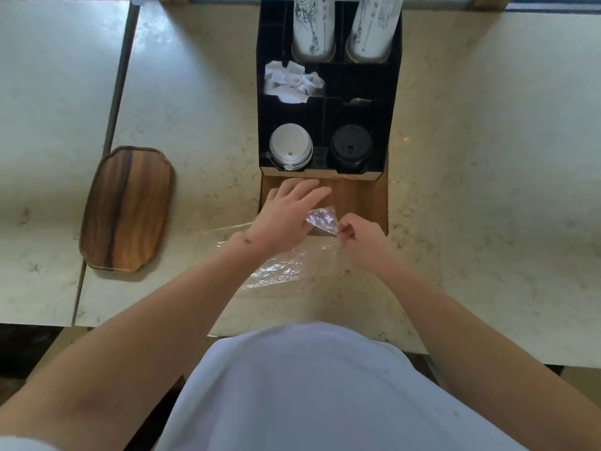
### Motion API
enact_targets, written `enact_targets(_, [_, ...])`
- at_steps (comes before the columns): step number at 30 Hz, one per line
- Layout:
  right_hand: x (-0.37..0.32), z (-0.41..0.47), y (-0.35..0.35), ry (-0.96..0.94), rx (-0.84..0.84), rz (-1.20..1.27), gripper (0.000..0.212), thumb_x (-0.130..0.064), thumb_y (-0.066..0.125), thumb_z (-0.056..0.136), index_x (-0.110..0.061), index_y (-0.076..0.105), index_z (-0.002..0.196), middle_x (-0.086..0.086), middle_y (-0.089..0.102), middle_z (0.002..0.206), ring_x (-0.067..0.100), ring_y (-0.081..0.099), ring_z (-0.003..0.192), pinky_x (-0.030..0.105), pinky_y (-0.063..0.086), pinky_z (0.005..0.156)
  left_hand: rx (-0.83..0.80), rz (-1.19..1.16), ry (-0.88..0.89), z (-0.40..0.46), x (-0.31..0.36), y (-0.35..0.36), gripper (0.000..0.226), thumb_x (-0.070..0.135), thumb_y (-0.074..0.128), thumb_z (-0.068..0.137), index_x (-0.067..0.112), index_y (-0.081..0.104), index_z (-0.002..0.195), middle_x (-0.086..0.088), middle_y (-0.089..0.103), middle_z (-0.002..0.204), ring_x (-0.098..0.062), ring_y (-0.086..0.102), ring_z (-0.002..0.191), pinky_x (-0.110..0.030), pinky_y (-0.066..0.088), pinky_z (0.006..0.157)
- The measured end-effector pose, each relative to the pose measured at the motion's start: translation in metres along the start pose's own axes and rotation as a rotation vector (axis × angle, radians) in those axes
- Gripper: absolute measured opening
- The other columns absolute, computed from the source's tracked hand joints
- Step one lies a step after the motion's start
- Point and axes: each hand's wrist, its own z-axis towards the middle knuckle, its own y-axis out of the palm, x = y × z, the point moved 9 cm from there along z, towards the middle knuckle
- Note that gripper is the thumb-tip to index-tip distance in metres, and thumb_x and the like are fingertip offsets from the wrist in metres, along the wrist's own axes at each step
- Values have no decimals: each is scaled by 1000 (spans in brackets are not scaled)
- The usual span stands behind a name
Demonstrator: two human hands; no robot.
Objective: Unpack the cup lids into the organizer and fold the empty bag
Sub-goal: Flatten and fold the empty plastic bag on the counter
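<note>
Between both hands, left (286, 213) flat, right (357, 234) pinching, lies the bag (320, 219).

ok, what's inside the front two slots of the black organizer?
In the organizer, the front left slot holds white lids and the front right slot black lids. Only the top lids show; how many sit beneath is hidden.

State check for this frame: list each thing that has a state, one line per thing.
Bag: empty, flat on the counter, one corner lifted.
Left hand: open, pressing flat on the bag.
Right hand: pinching the bag's lifted corner.
White lids: stacked in the organizer's front left slot.
Black lids: stacked in the front right slot.
Cups: two stacks in the back slots.
Paper: crumpled, in a middle slot.
Tray: bare.
</note>
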Motion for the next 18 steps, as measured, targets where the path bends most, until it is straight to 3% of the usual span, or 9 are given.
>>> enact_targets(2, [-14,7,-11,-86,-7,-91,11,-17,56,99,-26,61,97,-11,66,85,15,66,80,32,53,71,-124,82,124,27,22,5,73,19,74,85,26,42,150,1,47,152,-28,32,143,-52,30,114])
enact_targets(4, [-20,17,-26,-118,0,-88,12,-24,58,100,-19,66,109,-4,72,96,18,68,86,36,57,77,-250,143,158,49,32,12,50,26,74,86,28,56,132,2,60,134,-30,44,133,-50,36,107])
enact_targets(6, [-17,26,-38,-90,6,-17,18,-35,64,97,-21,67,108,-6,73,98,13,69,87,32,57,77,-318,202,161,65,35,14,16,27,69,88,27,59,101,4,66,101,-27,58,106,-39,47,83])
enact_targets(7, [-12,30,-42,-73,6,0,20,-39,67,94,-22,66,105,-9,72,94,10,69,84,29,57,75,-329,239,167,71,35,15,6,25,66,91,25,60,92,5,64,86,-24,61,90,-33,43,67])
enact_targets(9, [-1,32,-42,-35,-29,-40,25,-44,72,89,-23,64,99,-11,70,84,8,68,76,26,56,69,-347,291,179,74,34,21,11,19,60,94,22,65,85,6,58,70,-17,56,66,-28,33,50])
enact_targets(14, [26,25,-28,44,-45,-68,17,-38,77,83,-33,64,73,-12,67,72,8,65,70,24,48,59,-396,209,86,68,17,33,18,17,52,97,23,69,98,2,67,89,-21,63,79,-31,47,60])
enact_targets(16, [31,21,-21,83,-28,-21,18,-39,77,81,-31,62,74,-10,66,73,9,64,68,25,48,56,-402,166,38,68,8,36,15,18,54,96,25,67,93,3,68,90,-22,63,83,-36,52,67])
enact_targets(18, [32,19,-11,91,-33,-26,18,-38,76,81,-29,62,74,-8,67,72,11,64,67,30,52,58,-393,94,-20,69,-1,39,13,20,59,93,29,62,84,5,66,86,-22,63,85,-34,48,64])
